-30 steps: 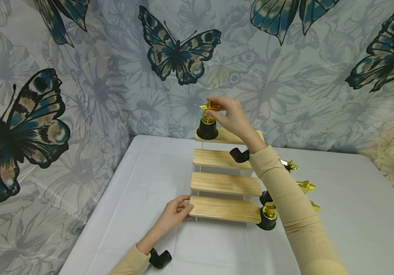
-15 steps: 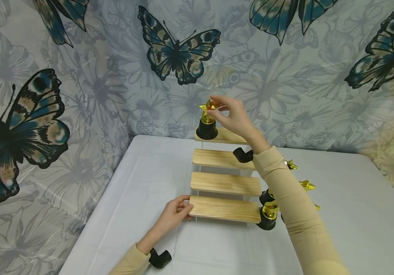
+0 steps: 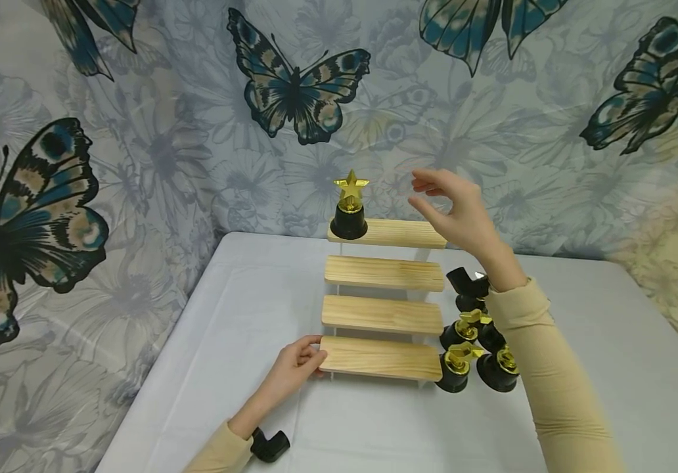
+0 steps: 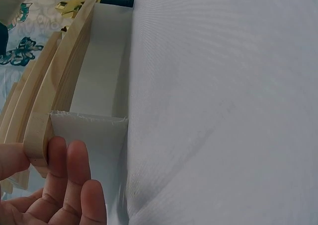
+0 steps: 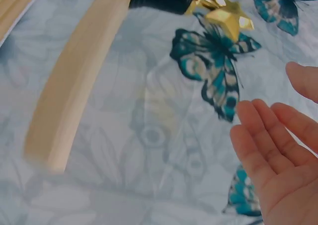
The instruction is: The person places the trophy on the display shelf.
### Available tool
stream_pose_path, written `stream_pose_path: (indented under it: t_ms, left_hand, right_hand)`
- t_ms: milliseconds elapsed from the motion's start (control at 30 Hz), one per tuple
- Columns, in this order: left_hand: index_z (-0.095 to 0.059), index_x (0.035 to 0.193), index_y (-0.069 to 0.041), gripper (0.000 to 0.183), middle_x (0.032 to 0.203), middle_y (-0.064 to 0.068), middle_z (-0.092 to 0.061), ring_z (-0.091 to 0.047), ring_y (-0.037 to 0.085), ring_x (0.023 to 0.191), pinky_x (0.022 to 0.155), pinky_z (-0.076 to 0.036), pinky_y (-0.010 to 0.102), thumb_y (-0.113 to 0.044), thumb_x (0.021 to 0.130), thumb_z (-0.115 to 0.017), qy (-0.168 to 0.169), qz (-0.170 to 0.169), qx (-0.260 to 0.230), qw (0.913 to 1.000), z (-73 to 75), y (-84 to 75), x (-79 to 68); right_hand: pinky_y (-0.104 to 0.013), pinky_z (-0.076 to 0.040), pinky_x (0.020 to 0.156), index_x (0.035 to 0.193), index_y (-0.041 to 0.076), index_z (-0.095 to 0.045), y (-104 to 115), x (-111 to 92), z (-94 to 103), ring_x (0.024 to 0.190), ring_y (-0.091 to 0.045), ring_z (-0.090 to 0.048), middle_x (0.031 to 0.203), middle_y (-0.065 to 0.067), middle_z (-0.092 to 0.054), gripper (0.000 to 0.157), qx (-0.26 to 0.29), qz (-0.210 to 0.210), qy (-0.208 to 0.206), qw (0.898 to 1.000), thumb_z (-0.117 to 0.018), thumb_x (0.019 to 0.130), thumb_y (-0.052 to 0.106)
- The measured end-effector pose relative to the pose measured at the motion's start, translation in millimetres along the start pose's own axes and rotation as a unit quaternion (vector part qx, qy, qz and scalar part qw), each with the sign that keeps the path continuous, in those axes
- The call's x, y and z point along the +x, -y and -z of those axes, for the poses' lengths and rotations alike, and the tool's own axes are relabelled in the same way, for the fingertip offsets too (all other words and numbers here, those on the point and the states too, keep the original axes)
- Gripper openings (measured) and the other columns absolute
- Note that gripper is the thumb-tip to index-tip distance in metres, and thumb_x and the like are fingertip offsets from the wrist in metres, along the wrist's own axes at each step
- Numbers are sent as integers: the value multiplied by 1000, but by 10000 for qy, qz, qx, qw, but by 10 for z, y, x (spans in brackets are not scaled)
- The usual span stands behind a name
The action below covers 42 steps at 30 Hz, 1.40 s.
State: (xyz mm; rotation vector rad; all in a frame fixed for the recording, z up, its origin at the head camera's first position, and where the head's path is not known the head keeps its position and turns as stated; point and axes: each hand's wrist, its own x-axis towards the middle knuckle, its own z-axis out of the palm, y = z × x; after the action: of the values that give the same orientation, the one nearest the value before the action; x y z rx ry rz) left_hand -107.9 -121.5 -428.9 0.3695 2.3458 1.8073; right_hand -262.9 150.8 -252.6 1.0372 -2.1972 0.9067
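Note:
A gold star trophy [image 3: 350,203] with a black base stands upright at the left end of the top step of a wooden tiered display stand [image 3: 383,313]. To its right, my right hand [image 3: 454,207] hangs in the air, fingers apart and holding nothing; the right wrist view shows the same hand [image 5: 283,150] away from the trophy [image 5: 226,15]. My left hand [image 3: 295,361] pinches the left end of the lowest step [image 3: 380,358], thumb on top and fingers beneath, as the left wrist view also shows at the board's end [image 4: 39,140].
Several more star trophies [image 3: 454,368] stand close together right of the stand, partly hidden by my right forearm. A white cloth covers the table [image 3: 244,289]. Behind it hangs a butterfly-patterned backdrop [image 3: 297,92].
My right hand has let go of the star trophy on the top step and moved right, away from it. The left hand keeps its hold on the lowest step.

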Motion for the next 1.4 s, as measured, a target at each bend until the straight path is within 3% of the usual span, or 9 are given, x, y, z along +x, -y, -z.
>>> stream_pose_path:
  t_ms: [333, 533, 767, 900, 1100, 1400]
  left_hand:
    - [-41, 126, 18, 41, 84, 15, -64, -63, 38, 72, 68, -52, 44, -6, 95, -52, -17, -31, 82, 10000, -17, 6, 8]
    - [-42, 125, 18, 40, 84, 17, -64, -64, 37, 73, 70, -52, 45, -6, 95, -52, 14, -28, 34, 10000, -27, 21, 12]
    - [-42, 129, 13, 45, 86, 13, -65, -65, 29, 72, 68, -53, 39, -14, 96, -54, -20, -26, -3, 10000, -57, 358, 102]
    - [-42, 129, 11, 48, 86, 10, -65, -65, 22, 70, 67, -54, 34, -20, 96, -54, -8, -95, -29, 10000, -52, 391, 104]
    - [-44, 128, 10, 48, 87, 11, -65, -65, 25, 71, 66, -54, 34, -23, 95, -55, 10, -60, -88, 9999, -37, 361, 90]
    - [-42, 129, 13, 43, 86, 14, -64, -64, 30, 71, 64, -53, 37, -13, 96, -53, 12, 13, -43, 10000, -55, 371, 100]
  right_hand:
    - [-20, -43, 86, 121, 0, -59, -30, -529, 338, 94, -26, -59, 104, -14, -64, 44, -445, -50, -83, 9990, -69, 78, -8]
    - [-13, -40, 86, 122, 2, -59, -35, -889, 482, 96, -19, -58, 105, -12, -63, 50, -487, -147, 257, 9984, -70, 75, -11]
    - [-11, -40, 85, 121, 1, -59, -70, -1327, 616, 98, -6, -56, 106, -8, -63, 55, -514, -278, 612, 9964, -72, 70, -15]
    - [-11, -41, 85, 120, 2, -60, -84, -1543, 655, 96, -7, -56, 105, -2, -62, 59, -515, -305, 561, 9966, -74, 66, -17]
    - [-11, -41, 83, 117, 4, -62, -89, -1835, 688, 94, -6, -58, 105, 2, -63, 54, -524, -636, 633, 9946, -74, 68, -14]
    - [-6, -38, 83, 113, 7, -63, -76, -2246, 723, 99, 0, -55, 108, -6, -64, 42, -581, -1358, 918, 9848, -74, 73, -5]
